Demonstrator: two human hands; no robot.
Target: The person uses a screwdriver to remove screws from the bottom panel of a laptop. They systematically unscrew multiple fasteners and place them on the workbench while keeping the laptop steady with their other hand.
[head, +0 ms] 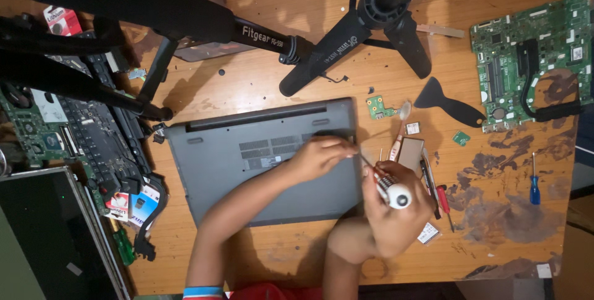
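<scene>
Centrally, the grey laptop base (pixel 263 160) lies underside-up on the wooden table (pixel 507 238). My left hand (pixel 322 156) pinches at its right edge; my right hand (pixel 396 210) grips the white-capped screwdriver (pixel 387 185). Keep the tip seated squarely, pressure light.

Right hand (pixel 396 213) holds a screwdriver (pixel 387 185) beside the left hand (pixel 322 156) on a grey laptop (pixel 247 164).

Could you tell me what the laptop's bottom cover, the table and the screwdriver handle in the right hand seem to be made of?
Laptop's bottom cover: probably matte grey plastic, with moulded vents; metal can't be ruled out. Table: wood or veneer, with visible grain and dark worn patches. Screwdriver handle in the right hand: apparently glossy white plastic with a dark ribbed grip.
</scene>
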